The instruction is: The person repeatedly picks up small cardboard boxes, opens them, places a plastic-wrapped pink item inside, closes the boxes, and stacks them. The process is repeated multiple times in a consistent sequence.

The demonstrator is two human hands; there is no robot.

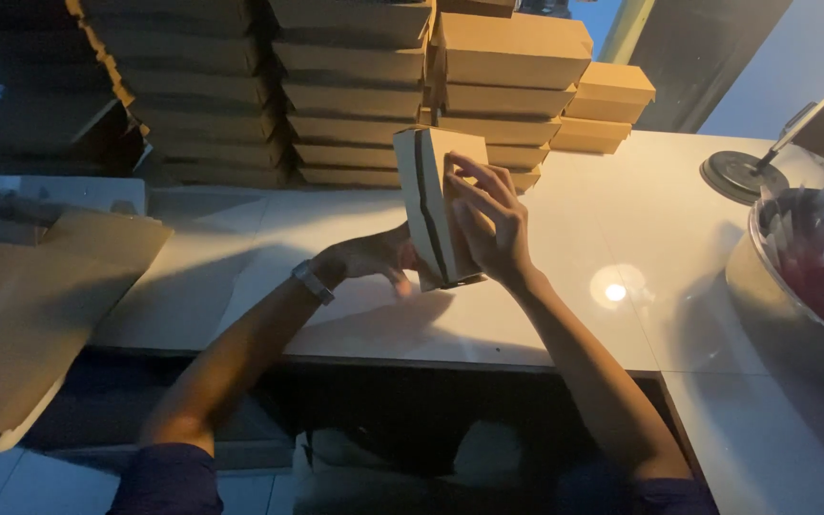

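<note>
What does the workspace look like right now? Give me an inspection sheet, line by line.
Surface: glossy white table, one bright light reflection on it.
Job's things: brown cardboard box, held on edge above the table, dark seam facing the camera.
Clutter: stacks of closed cardboard boxes along the back; flat cardboard sheets at left; clear bowl with pale and reddish pieces at right; round black lamp base.
Hands: left hand under and behind the box, wristwatch on that wrist; right hand pressed flat against the box's side.
Cables: nothing seen.
Surroundings: dim room, dark gap under the table.
</note>
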